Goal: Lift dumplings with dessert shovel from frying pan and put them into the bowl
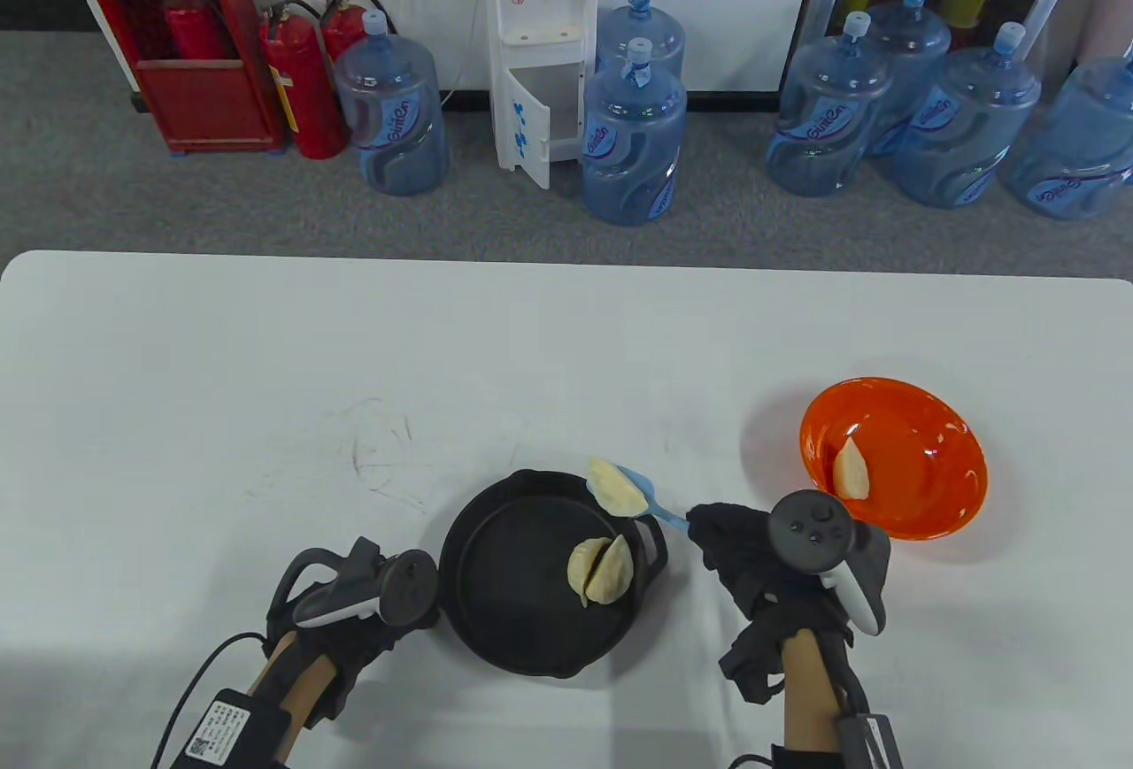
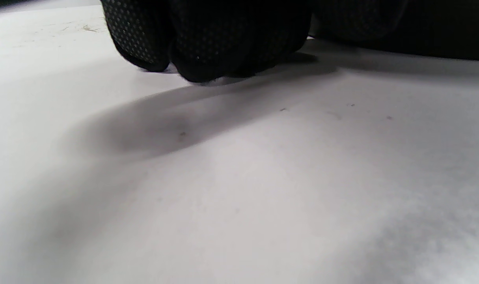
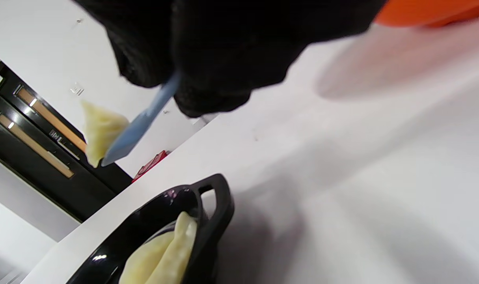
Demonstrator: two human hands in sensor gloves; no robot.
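Note:
A black frying pan point(image 1: 496, 592) sits near the table's front edge with two pale dumplings point(image 1: 599, 570) side by side at its right. My right hand point(image 1: 752, 552) grips the handle of a light blue dessert shovel point(image 1: 642, 495), raised above the pan's far right rim with one dumpling point(image 1: 615, 486) on its blade. The right wrist view shows the shovel point(image 3: 140, 126) and its dumpling point(image 3: 99, 130) in the air over the pan point(image 3: 207, 221). The orange bowl point(image 1: 938, 424) at right holds one dumpling point(image 1: 851, 470). My left hand point(image 1: 354, 619) rests beside the pan's left, fingers point(image 2: 207, 43) curled onto the table.
The white table point(image 1: 265, 380) stretches far to the left and back. On the floor beyond it stand several blue water bottles point(image 1: 633, 132), a white dispenser point(image 1: 540, 43), and red fire extinguishers point(image 1: 301, 88).

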